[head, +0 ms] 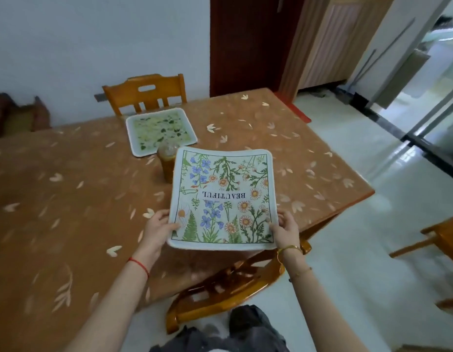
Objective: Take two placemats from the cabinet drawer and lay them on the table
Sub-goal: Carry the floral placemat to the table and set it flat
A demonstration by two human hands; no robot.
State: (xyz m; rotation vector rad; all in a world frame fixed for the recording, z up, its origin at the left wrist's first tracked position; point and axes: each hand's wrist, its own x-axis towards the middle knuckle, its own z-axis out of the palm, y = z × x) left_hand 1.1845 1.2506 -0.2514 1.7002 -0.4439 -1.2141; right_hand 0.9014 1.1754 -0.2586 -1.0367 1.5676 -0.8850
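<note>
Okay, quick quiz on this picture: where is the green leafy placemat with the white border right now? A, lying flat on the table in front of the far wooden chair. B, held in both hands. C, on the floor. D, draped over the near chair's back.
A: the green leafy placemat with the white border lies flat on the orange leaf-patterned tablecloth before the far wooden chair, while both hands hold the flowered "BEAUTIFUL" placemat.

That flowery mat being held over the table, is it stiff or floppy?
Probably semi-stiff: the floral placemat stays nearly flat though the left hand and right hand grip only its near corners. Its far edge curves slightly, so it likely bends. It seems light.
</note>
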